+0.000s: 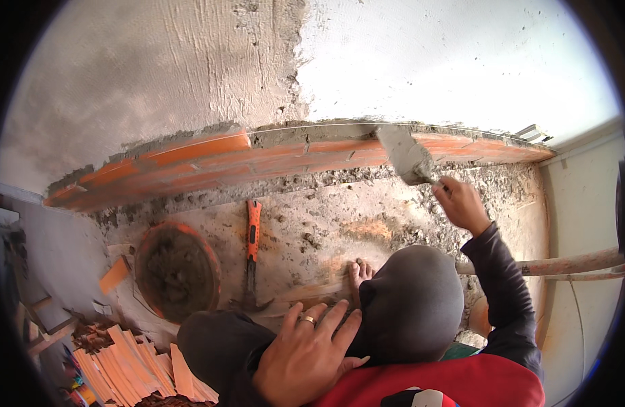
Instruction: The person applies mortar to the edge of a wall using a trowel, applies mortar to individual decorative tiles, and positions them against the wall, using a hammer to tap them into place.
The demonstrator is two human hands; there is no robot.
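My right hand (464,203) is wrapped round the handle of a trowel (402,154), whose grey, mortar-smeared blade reaches to the top of a low brick wall (292,161). The blade's tip meets the mortar bed (312,134) along that top; whether it presses in, I cannot tell. An orange brick (204,146) lies on the wall to the left, next to the bare mortar. My left hand (309,356) is spread over my lap by my knee, a ring on one finger, holding nothing. A white string (367,123) runs along the wall's top.
On the floor stand a round tub (183,228) of wet mortar and, right of it, a hammer (253,230) with an orange handle. Thin orange bricks (126,366) are stacked at lower left. Pipes (563,263) cross at right. Mortar crumbs litter the floor around my bare foot (360,270).
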